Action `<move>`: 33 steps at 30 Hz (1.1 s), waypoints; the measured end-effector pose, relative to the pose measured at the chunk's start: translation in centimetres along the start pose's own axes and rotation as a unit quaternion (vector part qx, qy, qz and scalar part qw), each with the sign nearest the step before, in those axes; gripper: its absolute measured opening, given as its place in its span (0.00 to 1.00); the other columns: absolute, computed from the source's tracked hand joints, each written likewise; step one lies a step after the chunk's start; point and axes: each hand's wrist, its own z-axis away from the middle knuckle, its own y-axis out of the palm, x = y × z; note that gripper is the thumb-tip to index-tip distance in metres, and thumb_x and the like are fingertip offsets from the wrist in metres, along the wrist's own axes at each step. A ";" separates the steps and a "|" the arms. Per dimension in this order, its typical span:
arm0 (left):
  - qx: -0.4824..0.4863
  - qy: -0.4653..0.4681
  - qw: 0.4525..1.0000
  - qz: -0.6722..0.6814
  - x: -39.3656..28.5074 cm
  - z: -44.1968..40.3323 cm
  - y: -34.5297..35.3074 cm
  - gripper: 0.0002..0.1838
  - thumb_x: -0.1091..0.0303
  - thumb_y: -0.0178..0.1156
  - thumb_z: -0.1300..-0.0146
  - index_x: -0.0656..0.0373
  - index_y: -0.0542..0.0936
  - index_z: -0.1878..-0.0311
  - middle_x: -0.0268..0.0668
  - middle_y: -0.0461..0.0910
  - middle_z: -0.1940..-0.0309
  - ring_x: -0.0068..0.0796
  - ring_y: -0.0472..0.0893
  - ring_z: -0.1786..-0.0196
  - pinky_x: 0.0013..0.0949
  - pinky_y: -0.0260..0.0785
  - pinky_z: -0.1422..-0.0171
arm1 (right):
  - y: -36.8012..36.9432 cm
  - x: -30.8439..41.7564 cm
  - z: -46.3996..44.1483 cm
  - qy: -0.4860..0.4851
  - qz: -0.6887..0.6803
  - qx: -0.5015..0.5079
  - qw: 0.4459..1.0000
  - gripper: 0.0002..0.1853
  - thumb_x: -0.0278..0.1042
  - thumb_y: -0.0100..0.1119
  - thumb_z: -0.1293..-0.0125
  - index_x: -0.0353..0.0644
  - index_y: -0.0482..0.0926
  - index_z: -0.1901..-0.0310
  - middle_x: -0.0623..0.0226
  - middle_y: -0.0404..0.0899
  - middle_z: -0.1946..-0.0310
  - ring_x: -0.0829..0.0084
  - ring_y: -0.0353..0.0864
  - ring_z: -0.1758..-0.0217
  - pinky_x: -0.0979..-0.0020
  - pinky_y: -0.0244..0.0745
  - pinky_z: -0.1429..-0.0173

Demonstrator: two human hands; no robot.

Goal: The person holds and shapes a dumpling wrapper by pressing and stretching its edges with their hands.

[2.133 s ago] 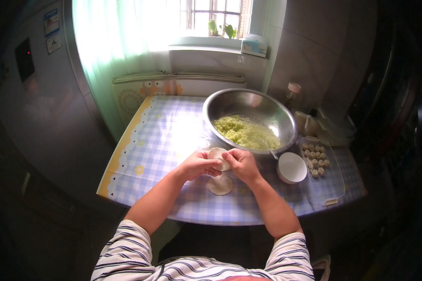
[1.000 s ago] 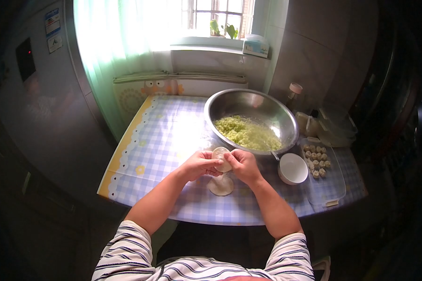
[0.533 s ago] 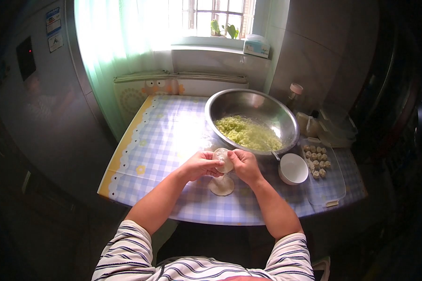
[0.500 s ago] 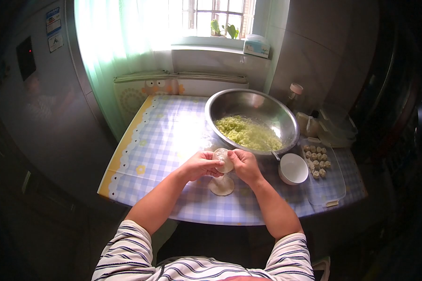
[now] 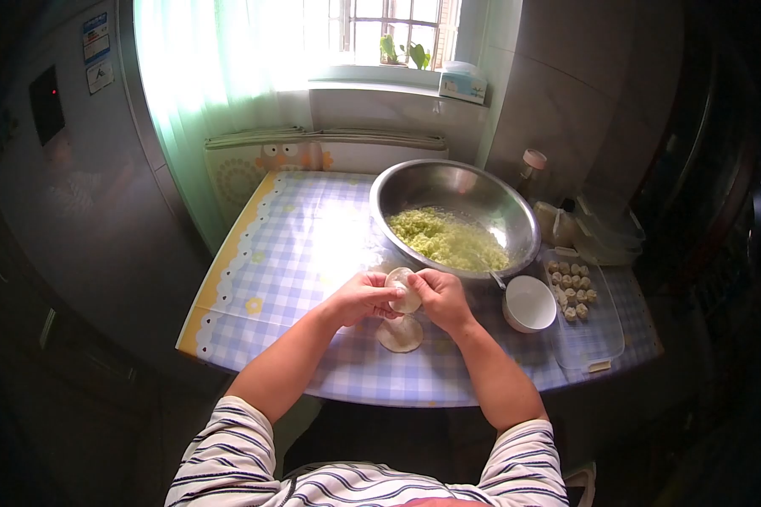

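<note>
A round, pale dumpling wrapper (image 5: pixel 403 287) is held up between my two hands, just in front of the steel bowl. My left hand (image 5: pixel 365 297) grips its left side, thumb over the face. On the right edge, my right hand (image 5: pixel 440 299) pinches it between thumb and fingers. Below them more round wrappers (image 5: pixel 400 335) lie on the checked tablecloth, partly hidden by my left hand. The large steel bowl (image 5: pixel 516 203) holds chopped yellow-green filling (image 5: pixel 448 238), with a utensil handle (image 5: pixel 497 280) at its near rim.
A white bowl (image 5: pixel 529 304) stands right of my hands. Beside it, a clear plastic tray (image 5: pixel 588 346) carries several small folded dumplings (image 5: pixel 572 289). Behind are a jar with a pink lid (image 5: pixel 533 160) and stacked clear containers (image 5: pixel 609 228). The tablecloth (image 5: pixel 304 245) extends left.
Both hands keep their hold on the wrapper, which has shifted and tilted very slightly. Everything else looks the same.
</note>
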 end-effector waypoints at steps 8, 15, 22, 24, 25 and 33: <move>0.014 0.016 1.000 0.008 0.2 -0.1 -0.4 0.16 0.65 0.62 0.42 0.62 0.75 0.53 0.37 0.79 0.62 0.25 0.80 0.63 0.29 0.75 0.57 | -0.2 0.0 0.1 -0.017 0.060 0.010 0.998 0.12 0.37 0.59 0.41 0.35 0.78 0.73 0.69 0.74 0.83 0.83 0.69 0.78 0.77 0.64 0.73; 0.020 0.019 1.000 0.007 0.2 -0.1 -0.4 0.16 0.64 0.62 0.42 0.61 0.75 0.53 0.37 0.79 0.62 0.25 0.81 0.64 0.28 0.75 0.58 | -0.1 0.4 0.2 -0.019 0.063 0.003 0.998 0.12 0.37 0.60 0.41 0.36 0.77 0.73 0.68 0.73 0.83 0.83 0.68 0.78 0.76 0.65 0.73; 0.016 0.015 1.000 0.006 0.1 0.0 -0.2 0.17 0.63 0.62 0.42 0.62 0.75 0.53 0.37 0.79 0.63 0.25 0.81 0.64 0.26 0.75 0.60 | 0.0 0.7 0.2 -0.015 0.043 0.004 0.999 0.11 0.36 0.59 0.41 0.35 0.78 0.71 0.69 0.75 0.81 0.83 0.70 0.77 0.77 0.66 0.72; 0.017 0.019 1.000 0.004 0.2 -0.1 -0.4 0.17 0.63 0.62 0.42 0.62 0.75 0.53 0.37 0.79 0.63 0.25 0.81 0.64 0.26 0.75 0.60 | 0.0 0.8 0.2 -0.015 0.036 0.008 0.999 0.10 0.35 0.59 0.41 0.35 0.78 0.71 0.70 0.76 0.80 0.83 0.70 0.76 0.78 0.67 0.71; 0.018 0.020 1.000 0.003 0.3 -0.1 -0.4 0.17 0.63 0.62 0.42 0.62 0.75 0.53 0.37 0.79 0.63 0.25 0.81 0.63 0.26 0.75 0.60 | -0.1 0.9 0.2 -0.012 0.035 0.011 0.999 0.10 0.35 0.59 0.41 0.36 0.78 0.70 0.72 0.76 0.79 0.84 0.70 0.74 0.79 0.67 0.70; 0.003 0.020 1.000 -0.008 0.3 -0.1 -0.3 0.17 0.63 0.62 0.42 0.62 0.75 0.53 0.37 0.79 0.62 0.25 0.80 0.62 0.28 0.76 0.59 | -0.2 0.8 0.1 -0.001 0.051 0.007 0.999 0.11 0.35 0.57 0.40 0.34 0.79 0.69 0.65 0.77 0.80 0.81 0.73 0.76 0.76 0.69 0.70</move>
